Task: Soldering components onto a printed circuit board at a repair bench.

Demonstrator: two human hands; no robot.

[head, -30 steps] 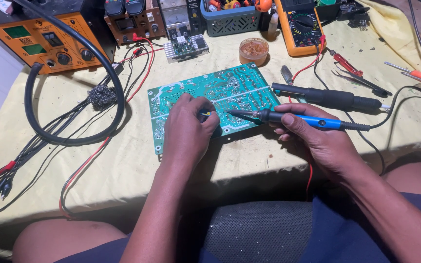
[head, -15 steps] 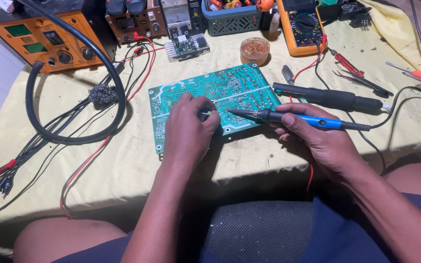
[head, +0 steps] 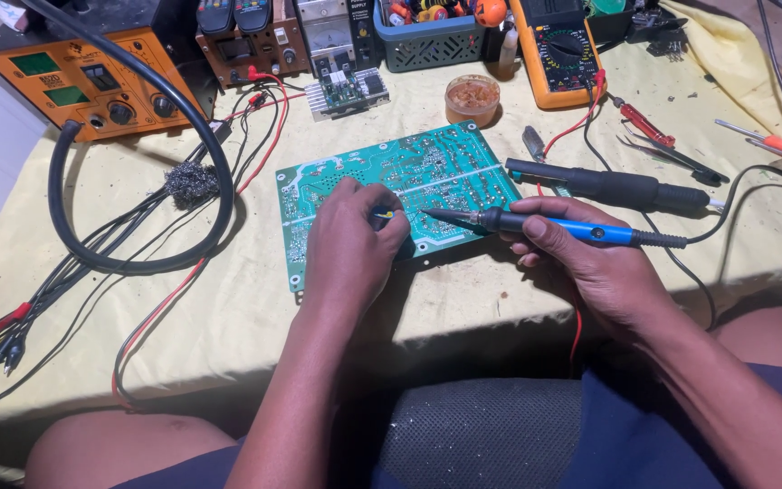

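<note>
almost nothing has shifted since a moment ago: my left hand (head: 348, 237) stays curled on the green circuit board (head: 391, 195), pinching something small and yellow, while my right hand (head: 581, 263) keeps gripping one blue soldering iron (head: 554, 226), tip over the board. so the joint work continues. beyond the board: one black tool (head: 608, 186), one flux tin (head: 472, 98).

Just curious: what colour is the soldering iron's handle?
Blue, with a black tip end, on the iron; head view.
</note>
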